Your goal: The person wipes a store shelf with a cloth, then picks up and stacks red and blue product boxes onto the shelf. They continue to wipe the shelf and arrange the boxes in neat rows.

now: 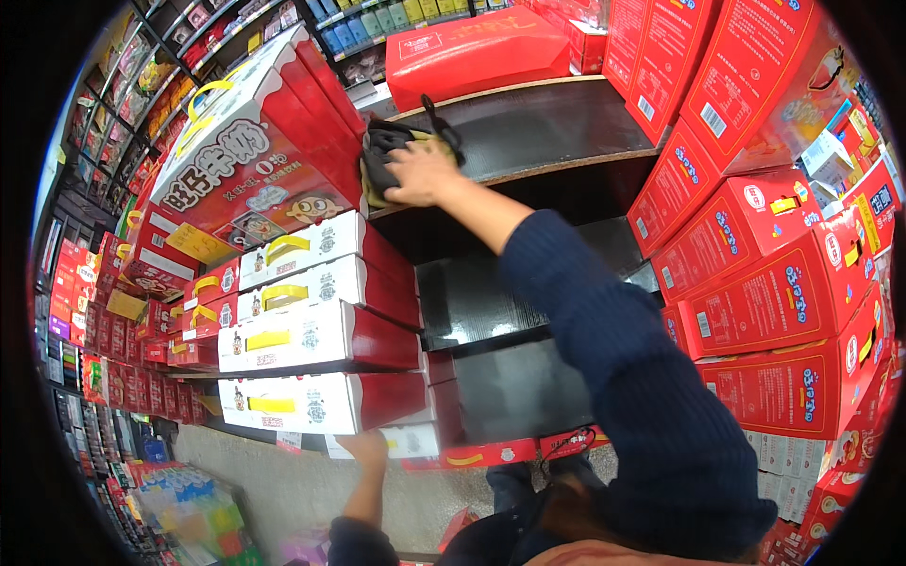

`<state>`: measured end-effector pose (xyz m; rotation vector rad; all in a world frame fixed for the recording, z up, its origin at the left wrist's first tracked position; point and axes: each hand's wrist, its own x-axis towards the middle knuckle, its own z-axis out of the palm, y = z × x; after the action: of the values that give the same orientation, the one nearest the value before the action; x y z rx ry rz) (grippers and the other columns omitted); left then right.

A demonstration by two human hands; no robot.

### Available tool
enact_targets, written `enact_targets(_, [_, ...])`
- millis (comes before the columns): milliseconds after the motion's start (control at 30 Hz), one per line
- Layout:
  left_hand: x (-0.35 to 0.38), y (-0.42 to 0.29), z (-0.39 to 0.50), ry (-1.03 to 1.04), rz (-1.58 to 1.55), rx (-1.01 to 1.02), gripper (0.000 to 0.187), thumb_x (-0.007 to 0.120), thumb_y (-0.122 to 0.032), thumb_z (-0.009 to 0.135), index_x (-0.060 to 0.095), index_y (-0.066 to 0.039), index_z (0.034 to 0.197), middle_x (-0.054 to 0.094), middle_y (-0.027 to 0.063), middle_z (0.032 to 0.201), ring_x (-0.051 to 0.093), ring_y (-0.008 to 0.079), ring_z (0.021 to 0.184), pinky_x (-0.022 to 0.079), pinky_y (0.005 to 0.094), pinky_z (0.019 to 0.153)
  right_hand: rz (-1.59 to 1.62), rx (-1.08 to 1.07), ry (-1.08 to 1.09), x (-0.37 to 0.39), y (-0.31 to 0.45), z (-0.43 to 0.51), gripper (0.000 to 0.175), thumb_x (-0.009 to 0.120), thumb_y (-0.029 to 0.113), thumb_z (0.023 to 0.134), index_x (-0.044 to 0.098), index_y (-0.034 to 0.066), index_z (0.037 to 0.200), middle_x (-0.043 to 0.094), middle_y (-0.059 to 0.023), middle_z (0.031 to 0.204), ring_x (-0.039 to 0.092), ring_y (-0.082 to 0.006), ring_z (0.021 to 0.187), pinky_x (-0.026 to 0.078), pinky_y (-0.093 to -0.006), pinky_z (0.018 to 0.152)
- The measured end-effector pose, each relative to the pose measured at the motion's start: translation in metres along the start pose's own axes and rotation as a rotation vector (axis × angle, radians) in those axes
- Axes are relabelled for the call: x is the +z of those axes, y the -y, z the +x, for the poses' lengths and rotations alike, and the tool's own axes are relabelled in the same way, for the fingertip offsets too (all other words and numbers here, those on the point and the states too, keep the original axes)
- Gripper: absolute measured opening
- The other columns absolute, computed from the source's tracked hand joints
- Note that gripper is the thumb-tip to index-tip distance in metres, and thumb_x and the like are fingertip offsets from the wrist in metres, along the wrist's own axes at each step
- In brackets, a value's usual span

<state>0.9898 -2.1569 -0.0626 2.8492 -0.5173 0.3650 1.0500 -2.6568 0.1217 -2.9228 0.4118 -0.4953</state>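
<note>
My right hand [425,170] lies on a bunched dark cloth item [388,145] with olive patches and a black strap-like end, at the left of the upper black shelf board [545,124]. Its fingers spread over the cloth; whether they grip it is unclear. Lower down, my left hand [367,447] is at the underside of a white-and-red milk carton [318,403] with a yellow handle, by another white carton [414,440]. Its fingers are partly hidden. Above that carton, several similar cartons [290,339] are stacked on the left.
Large red-and-white drink boxes [283,152] rise on the left, with a yellow price card [202,243]. A red gift box [474,56] lies behind the shelf. Tall red cartons [771,304] are stacked on the right. Red boxes [488,453] sit low by my legs. Goods on the floor [191,509] are at lower left.
</note>
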Motion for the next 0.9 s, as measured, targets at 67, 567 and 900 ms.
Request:
enact_targets(67, [0.002, 0.002, -0.001, -0.09, -0.024, 0.118, 0.019, 0.051, -0.01, 0.078, 0.055, 0.008, 0.083, 0.056, 0.0305, 0.09, 0.048, 0.0445, 0.088, 0.034, 0.0528, 0.081, 0.076, 0.054, -0.119, -0.032, -0.062, -0.03, 0.054, 0.06, 0.052, 0.077, 0.063, 0.018, 0.119, 0.057, -0.0059, 0.126, 0.052, -0.029, 0.116, 0.043, -0.0437, 0.097])
enact_targets(567, [-0.008, 0.002, -0.005, 0.074, -0.077, 0.18, 0.033, 0.052, -0.015, 0.083, 0.058, 0.002, 0.111, 0.056, 0.0259, 0.116, 0.045, 0.045, 0.108, 0.029, 0.0524, 0.096, 0.0, 0.239, 0.065, 0.023, 0.004, 0.08, 0.069, 0.047, 0.06, 0.079, 0.054, 0.0168, 0.132, 0.045, -0.0096, 0.14, 0.036, -0.0346, 0.132, 0.02, -0.0574, 0.109])
enact_targets(900, [-0.007, -0.001, 0.001, 0.076, -0.12, 0.059, 0.042, 0.05, -0.014, 0.083, 0.048, 0.018, 0.11, 0.046, 0.0391, 0.116, 0.043, 0.0493, 0.107, 0.03, 0.0552, 0.097, -0.236, 0.773, -0.117, -0.083, -0.263, -0.103, 0.063, 0.043, 0.05, 0.084, 0.052, 0.0102, 0.132, 0.042, -0.0124, 0.143, 0.047, -0.0373, 0.124, 0.039, -0.0438, 0.104])
